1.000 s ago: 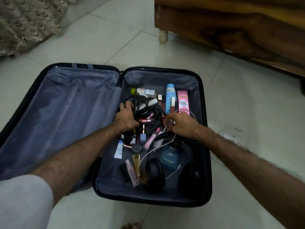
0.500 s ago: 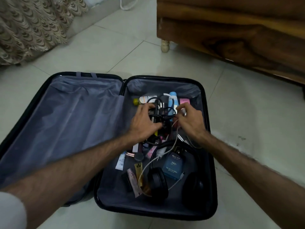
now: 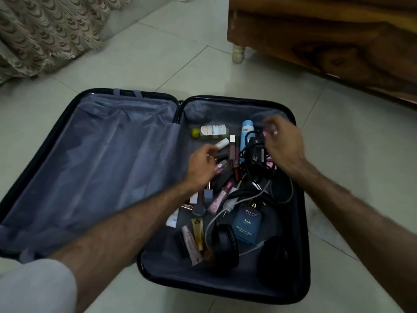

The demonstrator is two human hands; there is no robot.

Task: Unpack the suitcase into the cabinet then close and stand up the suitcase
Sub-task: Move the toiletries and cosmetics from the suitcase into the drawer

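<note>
A dark suitcase (image 3: pixel 101 166) lies open on the tiled floor, its left half bare grey lining. The right half holds several small cosmetics (image 3: pixel 216 199), a blue spray can (image 3: pixel 246 132), a yellow-capped bottle (image 3: pixel 212 131), a blue cologne box (image 3: pixel 247 224), black headphones (image 3: pixel 225 245) with a white cord, and tangled black cables (image 3: pixel 257 154). My left hand (image 3: pixel 202 168) hovers blurred over the lipsticks and tubes, fingers loosely curled, holding nothing I can see. My right hand (image 3: pixel 284 145) is over the cables at the far right, fingers spread, thumb touching them.
A wooden cabinet (image 3: pixel 327 41) on short pale legs stands beyond the suitcase at the upper right. A patterned curtain (image 3: pixel 45 30) hangs at the upper left. Pale floor tiles surround the case.
The black cable bundle has shifted right onto the pink box. My left hand has come off it and moved back left over the cosmetics; my right hand moved right and farther away.
</note>
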